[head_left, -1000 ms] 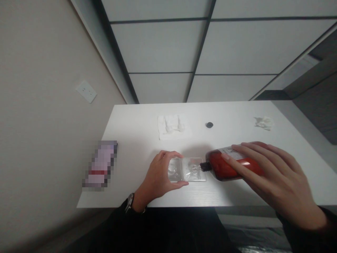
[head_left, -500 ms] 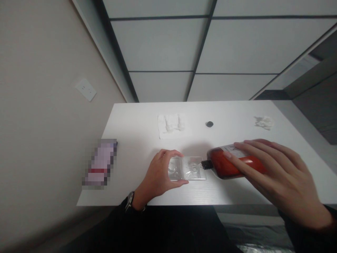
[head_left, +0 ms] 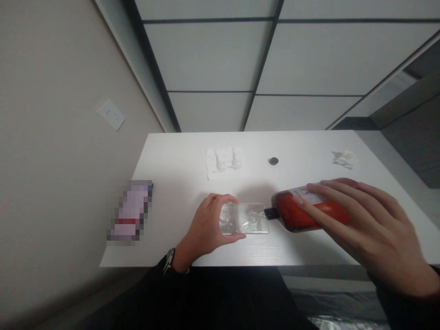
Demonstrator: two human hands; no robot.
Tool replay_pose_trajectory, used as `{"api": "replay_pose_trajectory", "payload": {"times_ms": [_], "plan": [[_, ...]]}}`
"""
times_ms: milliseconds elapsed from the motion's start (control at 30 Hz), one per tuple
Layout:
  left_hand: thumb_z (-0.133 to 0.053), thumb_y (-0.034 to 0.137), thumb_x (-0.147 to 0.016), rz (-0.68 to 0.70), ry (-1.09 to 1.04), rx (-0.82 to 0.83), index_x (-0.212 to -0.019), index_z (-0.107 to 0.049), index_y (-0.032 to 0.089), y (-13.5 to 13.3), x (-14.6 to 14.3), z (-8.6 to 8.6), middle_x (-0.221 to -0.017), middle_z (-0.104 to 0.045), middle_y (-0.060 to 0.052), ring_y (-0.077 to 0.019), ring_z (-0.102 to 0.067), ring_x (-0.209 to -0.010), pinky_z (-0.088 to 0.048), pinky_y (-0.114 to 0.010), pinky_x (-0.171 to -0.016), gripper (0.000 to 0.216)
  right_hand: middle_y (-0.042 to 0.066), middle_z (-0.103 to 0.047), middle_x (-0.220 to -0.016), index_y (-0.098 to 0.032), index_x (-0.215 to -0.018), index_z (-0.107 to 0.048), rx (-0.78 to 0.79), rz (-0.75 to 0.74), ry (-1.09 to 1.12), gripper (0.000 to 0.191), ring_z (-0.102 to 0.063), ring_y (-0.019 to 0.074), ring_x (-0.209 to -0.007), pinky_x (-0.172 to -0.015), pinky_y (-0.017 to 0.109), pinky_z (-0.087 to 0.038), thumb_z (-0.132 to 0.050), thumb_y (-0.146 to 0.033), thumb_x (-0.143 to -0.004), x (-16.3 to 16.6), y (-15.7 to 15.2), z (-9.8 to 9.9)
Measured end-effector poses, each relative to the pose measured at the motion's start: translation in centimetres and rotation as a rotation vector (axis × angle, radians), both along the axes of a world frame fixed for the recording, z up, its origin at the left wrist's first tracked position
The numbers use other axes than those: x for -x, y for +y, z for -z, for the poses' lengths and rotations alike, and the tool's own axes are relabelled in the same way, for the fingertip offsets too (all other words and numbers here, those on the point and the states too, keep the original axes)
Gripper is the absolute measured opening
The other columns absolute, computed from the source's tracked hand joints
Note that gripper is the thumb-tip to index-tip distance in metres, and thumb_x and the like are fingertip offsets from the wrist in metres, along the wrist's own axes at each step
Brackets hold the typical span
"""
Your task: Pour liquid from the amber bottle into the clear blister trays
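Note:
My left hand (head_left: 208, 224) grips a clear plastic tray (head_left: 252, 219) with shallow moulded compartments, thumb on its near edge and fingers on its far edge. The tray is on the white table. In my right hand (head_left: 374, 224) is a large bottle (head_left: 302, 211) of red-orange liquid with a pale label, tipped over sideways. Its uncapped black neck points left, at the tray's right edge. A thin clear trace shows at the mouth; whether liquid is flowing I cannot tell. The palm hides part of the bottle.
On the white table (head_left: 172, 183), a dark bottle cap (head_left: 273, 161) lies beyond the bottle. A folded white tissue (head_left: 224, 163) is at the back, a crumpled tissue (head_left: 345, 159) at the back right. A blurred-out pinkish phone-like object (head_left: 132, 211) rests at the left edge.
The bottle has shifted very slightly to the right in my right hand, its neck a touch higher. My left hand and the tray stay in place.

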State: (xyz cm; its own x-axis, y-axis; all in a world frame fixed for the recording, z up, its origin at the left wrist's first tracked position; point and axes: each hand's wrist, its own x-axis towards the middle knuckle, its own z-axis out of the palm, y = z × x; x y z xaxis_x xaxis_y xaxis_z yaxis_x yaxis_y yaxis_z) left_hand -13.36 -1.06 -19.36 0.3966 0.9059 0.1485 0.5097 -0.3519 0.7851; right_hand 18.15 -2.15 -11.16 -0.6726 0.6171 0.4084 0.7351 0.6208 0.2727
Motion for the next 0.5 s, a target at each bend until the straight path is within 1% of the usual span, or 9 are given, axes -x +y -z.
{"api": "replay_pose_trajectory", "payload": {"times_ms": [100,200,367,500], "plan": [[-0.096,0.029,-0.069,-0.005,0.0,0.008,-0.128,-0.056,0.026,0.01,-0.05,-0.07,-0.128,-0.068,-0.008,-0.0329,-0.063,-0.119,-0.052,-0.052,-0.104,0.071,0.012,-0.072,-0.139,-0.034,-0.171,-0.015,-0.01,-0.001,-0.013,0.09,-0.071,0.0343,-0.121,-0.101,0.051,-0.054,-0.053,0.004,-0.098,-0.05,0.02,-0.07],[-0.097,0.028,-0.069,-0.004,-0.001,0.018,-0.128,-0.056,0.026,0.02,-0.1,-0.1,-0.128,-0.068,-0.008,-0.0329,-0.062,-0.119,-0.051,-0.052,-0.104,0.072,0.015,-0.072,-0.138,-0.031,-0.171,-0.014,-0.019,-0.012,-0.032,0.091,-0.071,0.0356,-0.12,-0.1,0.052,-0.054,-0.054,0.005,-0.098,-0.04,-0.01,-0.23],[-0.098,0.028,-0.068,-0.005,0.002,0.023,-0.128,-0.056,0.026,0.04,-0.09,-0.05,-0.127,-0.067,-0.008,-0.0328,-0.062,-0.119,-0.051,-0.053,-0.105,0.073,0.017,-0.071,-0.138,-0.029,-0.171,-0.015,-0.03,-0.029,-0.042,0.091,-0.072,0.0373,-0.119,-0.098,0.053,-0.055,-0.054,0.005,-0.098,0.06,0.08,-0.57],[-0.098,0.029,-0.069,-0.003,-0.001,0.027,-0.128,-0.055,0.027,0.07,-0.06,-0.07,-0.128,-0.067,-0.008,-0.0331,-0.061,-0.119,-0.051,-0.053,-0.105,0.073,0.015,-0.071,-0.14,-0.031,-0.171,-0.015,-0.018,-0.028,-0.046,0.089,-0.071,0.036,-0.121,-0.098,0.053,-0.057,-0.053,0.003,-0.099,-0.12,0.23,-0.67]]}}
